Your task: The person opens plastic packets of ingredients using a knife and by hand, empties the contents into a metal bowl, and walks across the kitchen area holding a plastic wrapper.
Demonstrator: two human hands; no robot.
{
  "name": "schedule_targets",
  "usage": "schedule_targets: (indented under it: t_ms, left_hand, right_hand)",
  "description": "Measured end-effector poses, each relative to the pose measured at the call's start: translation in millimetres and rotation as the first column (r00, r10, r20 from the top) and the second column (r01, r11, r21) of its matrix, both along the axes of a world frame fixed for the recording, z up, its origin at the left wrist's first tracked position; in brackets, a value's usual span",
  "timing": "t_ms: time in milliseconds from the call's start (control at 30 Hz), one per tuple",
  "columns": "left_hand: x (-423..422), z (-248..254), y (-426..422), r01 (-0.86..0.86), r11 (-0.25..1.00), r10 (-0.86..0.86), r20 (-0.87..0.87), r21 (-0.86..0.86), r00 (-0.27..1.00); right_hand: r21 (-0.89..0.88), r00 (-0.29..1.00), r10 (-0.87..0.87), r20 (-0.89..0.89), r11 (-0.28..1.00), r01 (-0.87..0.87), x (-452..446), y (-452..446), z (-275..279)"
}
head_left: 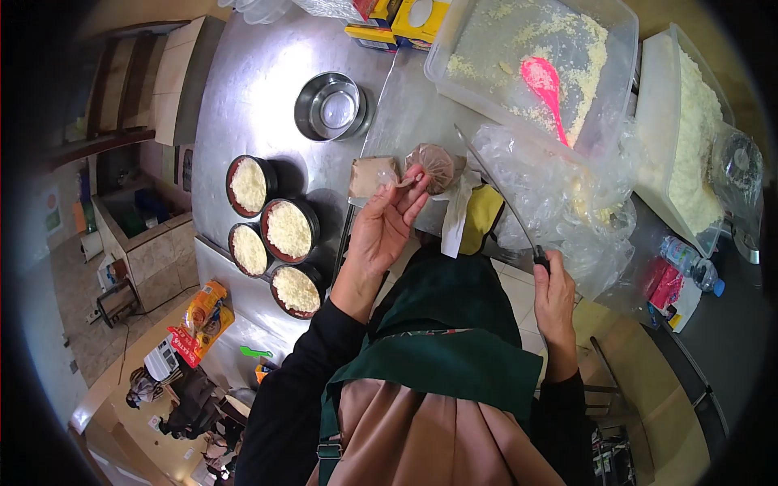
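Between its fingertips, my left hand (385, 227) pinches the twisted neck of a small clear plastic bag of brown powder (439, 166), which rests near the metal table's edge. Just left of that bag lies a flat, brown packet (371, 176), partly behind the fingers. My right hand (555, 304) is wrapped round the dark handle of a long knife (504, 193). Its thin blade points up and to the left, its tip to the right of the powder bag and apart from it. A yellow and black cloth (483, 217) hangs at the table edge below the blade.
Several dark round bowls of pale crumbly shreds (289, 230) stand at left. Steel bowls (331, 106) sit farther back. A clear tub (486, 89) holds a pink spoon (545, 85). Crumpled plastic bags (559, 202), a shred-filled tub (689, 138) and a water bottle (689, 263) are at right.
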State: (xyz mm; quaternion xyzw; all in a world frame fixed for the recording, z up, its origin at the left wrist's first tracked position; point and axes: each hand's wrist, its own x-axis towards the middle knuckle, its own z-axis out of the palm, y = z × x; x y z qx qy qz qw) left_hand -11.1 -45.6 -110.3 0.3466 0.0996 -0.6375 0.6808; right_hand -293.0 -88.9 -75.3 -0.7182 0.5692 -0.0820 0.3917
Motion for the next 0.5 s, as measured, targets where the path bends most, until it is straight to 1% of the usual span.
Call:
schedule_targets:
  t_ms: [67,100,167,200,233,267,300,333,500]
  left_hand:
    - [-1.0,-0.4,-0.2,-0.005,0.998,0.0,0.075,0.067,0.997]
    - [-2.2,0.6,-0.3,-0.006,0.998,0.001,0.073,0.07,0.997]
    - [-3.7,3.6,-1.0,-0.029,0.999,0.02,0.205,0.042,0.978]
    - [-3.4,3.6,-0.5,-0.033,0.998,0.022,0.206,0.047,0.978]
    - [-2.8,2.9,-0.5,-0.034,0.998,0.021,0.253,0.049,0.967]
    - [-2.4,1.9,0.1,-0.035,0.998,0.018,0.3,0.052,0.954]
    - [-2.5,0.3,1.4,-0.038,0.998,0.019,0.299,0.056,0.954]
    - [-3.0,-1.4,3.3,-0.034,0.998,0.016,0.308,0.055,0.951]
    - [-7.1,-0.3,5.6,-0.028,0.996,0.002,0.312,0.08,0.95]
  right_hand:
    - [0.046,0.991,0.016,0.135,0.999,-0.022,6.8,2.4,-5.6]
    - [0.049,0.991,0.016,0.134,0.999,-0.023,10.9,2.9,-5.3]
    - [0.25,0.975,-0.024,0.222,0.968,-0.033,22.1,3.1,-3.3]
    - [0.297,0.967,-0.05,0.249,0.955,-0.027,28.5,2.8,-2.1]
    - [0.299,0.967,-0.047,0.249,0.954,-0.031,34.1,2.8,-3.2]
    - [0.337,0.955,-0.071,0.287,0.941,-0.031,39.2,2.9,-4.3]
    - [0.374,0.942,-0.098,0.322,0.927,-0.032,43.3,2.7,-5.7]
    - [0.389,0.939,-0.087,0.331,0.92,-0.052,46.6,1.1,-7.6]
    - [0.397,0.927,-0.06,0.371,0.912,-0.1,68.5,-2.7,-11.2]
